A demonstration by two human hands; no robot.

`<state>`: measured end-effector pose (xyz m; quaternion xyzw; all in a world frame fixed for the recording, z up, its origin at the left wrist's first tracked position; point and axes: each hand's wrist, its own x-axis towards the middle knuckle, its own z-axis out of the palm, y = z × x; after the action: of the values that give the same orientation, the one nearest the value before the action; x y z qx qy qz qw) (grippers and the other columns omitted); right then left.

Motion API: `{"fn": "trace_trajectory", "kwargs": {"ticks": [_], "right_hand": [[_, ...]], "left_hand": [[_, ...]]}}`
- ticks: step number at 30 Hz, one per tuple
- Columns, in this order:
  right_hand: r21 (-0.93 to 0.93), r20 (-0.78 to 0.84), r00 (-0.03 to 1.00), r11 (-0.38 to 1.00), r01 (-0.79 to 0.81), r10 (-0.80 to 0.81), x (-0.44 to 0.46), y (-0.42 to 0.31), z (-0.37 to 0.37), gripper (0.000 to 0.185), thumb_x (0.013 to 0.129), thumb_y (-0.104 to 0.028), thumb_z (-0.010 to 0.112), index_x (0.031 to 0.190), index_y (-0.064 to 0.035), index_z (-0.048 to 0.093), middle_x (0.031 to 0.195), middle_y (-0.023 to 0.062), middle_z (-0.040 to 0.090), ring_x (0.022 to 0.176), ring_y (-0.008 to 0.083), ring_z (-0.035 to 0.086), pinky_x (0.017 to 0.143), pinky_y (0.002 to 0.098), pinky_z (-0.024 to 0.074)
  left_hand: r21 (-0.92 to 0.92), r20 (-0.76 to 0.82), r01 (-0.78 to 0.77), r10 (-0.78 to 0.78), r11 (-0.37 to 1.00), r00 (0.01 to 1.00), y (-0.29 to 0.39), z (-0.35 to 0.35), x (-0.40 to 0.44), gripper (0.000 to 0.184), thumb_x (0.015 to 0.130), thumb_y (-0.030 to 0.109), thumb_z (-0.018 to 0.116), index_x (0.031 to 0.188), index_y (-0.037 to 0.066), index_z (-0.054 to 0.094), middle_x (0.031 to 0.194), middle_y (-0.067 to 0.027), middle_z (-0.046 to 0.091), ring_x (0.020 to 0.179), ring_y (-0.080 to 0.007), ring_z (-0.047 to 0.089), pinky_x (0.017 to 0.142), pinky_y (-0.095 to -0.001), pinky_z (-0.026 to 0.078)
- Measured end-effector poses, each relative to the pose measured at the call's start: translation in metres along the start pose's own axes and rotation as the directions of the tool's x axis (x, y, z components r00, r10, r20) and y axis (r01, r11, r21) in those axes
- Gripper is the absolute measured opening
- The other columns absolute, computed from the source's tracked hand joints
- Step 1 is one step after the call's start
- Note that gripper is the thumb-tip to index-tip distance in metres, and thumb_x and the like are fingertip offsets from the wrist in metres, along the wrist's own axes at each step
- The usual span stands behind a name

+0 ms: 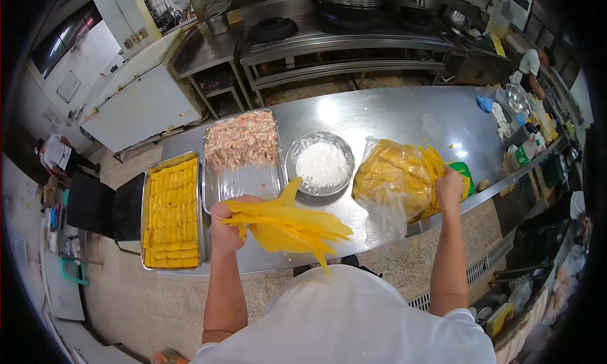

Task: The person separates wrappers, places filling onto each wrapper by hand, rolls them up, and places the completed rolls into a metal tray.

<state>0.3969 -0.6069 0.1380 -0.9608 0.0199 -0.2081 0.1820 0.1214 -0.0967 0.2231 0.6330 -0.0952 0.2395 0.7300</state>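
Observation:
My left hand [226, 228] is closed around a bunch of thin yellow sheets [294, 228] that fan out to the right over the table's near edge. My right hand [448, 185] is at the right side of a clear plastic bag [392, 174] full of more yellow sheets, its fingers on the sheets at the bag's opening. Between the hands, further back, stands a metal bowl [321, 164] of white paste. Behind my left hand is a metal tray [243, 182] with a chopped pinkish filling in its far part. Yellow rolls fill another tray [172, 212] at the far left.
The steel table [379, 111] runs across the view. A green item [463, 174] lies beyond my right hand. Bottles [526, 150] and a blue cloth [484, 103] are at the right end. One person [530, 67] stands at back right, another [55, 154] at far left. A black chair [95, 206] stands left.

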Motion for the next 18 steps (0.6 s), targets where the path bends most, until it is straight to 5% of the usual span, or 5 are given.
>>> {"fn": "trace_trajectory", "kwargs": {"ticks": [3,6,8,10,18], "right_hand": [[0.349,0.084,0.990,0.934,0.074,-0.110,-0.027,-0.066,-0.005,0.031,0.092,-0.011,0.076,0.120,0.0016,0.079,0.106,0.0221,0.080,0.088,0.0302,0.079,0.080,0.0401,0.0606],[0.750,0.226,0.907,0.658,0.071,-0.356,-0.060,-0.174,-0.060,0.030,0.092,-0.007,0.077,0.121,-0.0006,0.079,0.115,0.0166,0.081,0.093,0.0217,0.077,0.081,0.0342,0.0600],[0.821,0.252,0.778,0.553,0.143,-0.576,-0.077,-0.229,-0.098,0.029,0.092,-0.007,0.077,0.121,-0.0027,0.080,0.113,0.0157,0.079,0.093,0.0220,0.075,0.085,0.0352,0.0592],[0.837,-0.035,0.640,0.327,0.439,-0.768,-0.088,-0.262,-0.100,0.030,0.089,-0.004,0.078,0.119,-0.0032,0.080,0.108,0.0147,0.079,0.091,0.0254,0.073,0.088,0.0383,0.0583],[0.900,0.001,0.474,0.208,0.384,-0.880,-0.095,-0.294,-0.105,0.018,0.084,-0.007,0.075,0.101,-0.0061,0.082,0.091,0.0115,0.077,0.087,0.0329,0.072,0.084,0.0434,0.0576]], "left_hand": [[0.026,0.099,-0.040,0.037,0.999,0.994,0.009,0.013,0.009,0.019,0.099,0.011,0.070,0.102,-0.006,0.078,0.107,-0.0190,0.080,0.099,-0.0291,0.077,0.088,-0.0412,0.060],[0.018,0.155,0.010,-0.013,1.000,0.988,0.008,0.020,0.016,0.013,0.096,0.005,0.072,0.101,-0.006,0.078,0.104,-0.0180,0.080,0.097,-0.0283,0.076,0.088,-0.0399,0.060],[0.025,0.170,0.036,-0.040,0.999,0.985,0.007,0.024,0.017,0.011,0.094,0.000,0.073,0.102,-0.005,0.079,0.102,-0.0163,0.080,0.096,-0.0253,0.076,0.087,-0.0374,0.060],[0.045,0.180,0.031,-0.038,0.999,0.983,0.005,0.032,0.018,0.013,0.092,-0.005,0.073,0.104,-0.005,0.079,0.100,-0.0138,0.080,0.094,-0.0206,0.075,0.086,-0.0342,0.059],[0.290,0.119,0.136,-0.177,0.947,0.977,0.016,0.043,0.018,0.031,0.087,-0.015,0.059,0.106,-0.003,0.080,0.097,-0.0086,0.082,0.088,-0.0126,0.074,0.079,-0.0275,0.059]]}}
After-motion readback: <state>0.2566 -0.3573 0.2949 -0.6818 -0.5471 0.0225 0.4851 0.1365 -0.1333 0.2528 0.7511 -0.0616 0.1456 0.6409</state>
